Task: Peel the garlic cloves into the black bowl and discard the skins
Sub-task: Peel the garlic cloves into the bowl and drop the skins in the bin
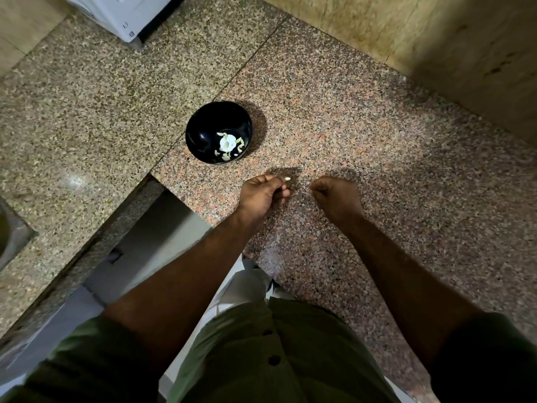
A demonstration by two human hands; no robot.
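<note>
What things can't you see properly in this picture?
- Right hand, head view: fingers curled under; whether it holds anything is hidden.
- Left hand: pinches a small pale piece, too small to tell clove from skin.
- Black bowl: the white lump and bits inside are too small to sort.
- White appliance: cut off by the top edge.
- Sink: cut off by the left edge.

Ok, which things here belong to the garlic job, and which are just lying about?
Job:
black bowl
garlic bulb and loose cloves in it
clove pinched by left hand
right hand, curled

Lying about:
white appliance
sink edge
</note>
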